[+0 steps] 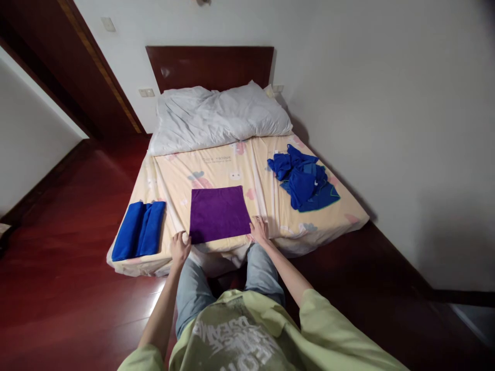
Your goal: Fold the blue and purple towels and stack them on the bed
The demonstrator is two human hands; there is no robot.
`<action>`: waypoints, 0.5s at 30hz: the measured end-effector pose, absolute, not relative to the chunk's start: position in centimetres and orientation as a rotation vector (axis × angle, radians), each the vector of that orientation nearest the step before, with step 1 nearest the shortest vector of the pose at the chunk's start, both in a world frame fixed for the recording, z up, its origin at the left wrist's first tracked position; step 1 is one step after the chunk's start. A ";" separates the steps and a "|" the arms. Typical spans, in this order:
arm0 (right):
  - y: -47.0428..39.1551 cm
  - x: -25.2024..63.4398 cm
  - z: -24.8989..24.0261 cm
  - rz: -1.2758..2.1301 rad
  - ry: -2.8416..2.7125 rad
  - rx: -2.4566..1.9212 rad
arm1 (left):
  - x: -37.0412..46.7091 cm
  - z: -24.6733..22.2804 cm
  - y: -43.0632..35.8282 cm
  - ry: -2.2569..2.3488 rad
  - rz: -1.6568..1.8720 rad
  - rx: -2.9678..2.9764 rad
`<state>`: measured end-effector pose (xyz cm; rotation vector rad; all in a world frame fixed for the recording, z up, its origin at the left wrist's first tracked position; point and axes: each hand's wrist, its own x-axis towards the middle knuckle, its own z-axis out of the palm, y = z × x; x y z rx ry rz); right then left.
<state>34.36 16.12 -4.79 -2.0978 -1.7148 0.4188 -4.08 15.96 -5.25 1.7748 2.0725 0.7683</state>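
Note:
A purple towel (219,214) lies flat and spread out near the front edge of the bed. My left hand (180,248) pinches its near left corner. At the near right corner, my right hand (259,230) has its fingers closed on the cloth. To the left rests a folded blue towel bundle (139,230), laid in side-by-side rolls or folds. On the right side of the bed is a crumpled heap of blue cloths (303,180), one with a green edge.
The bed (216,167) wears a cream sheet with printed carrots, wrinkled in long ridges. A white quilt (220,116) is bunched against the dark wooden headboard (212,67). A grey-white wall (367,118) runs along the right; reddish floorboards (69,247) lie to the left.

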 end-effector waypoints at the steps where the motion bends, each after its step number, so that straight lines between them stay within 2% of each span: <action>1: 16.4 33.7 -4.4 0.371 -1.769 -2.013 | -3.2 -4.8 16.4 2.052 0.794 1.909; 7: 19.8 28.4 -3.6 0.304 -2.032 -1.711 | 3.0 -4.1 20.2 1.767 0.738 2.295; 15: 21.2 27.4 -9.1 0.416 -2.137 -1.751 | 3.7 -9.6 21.5 1.859 0.609 2.219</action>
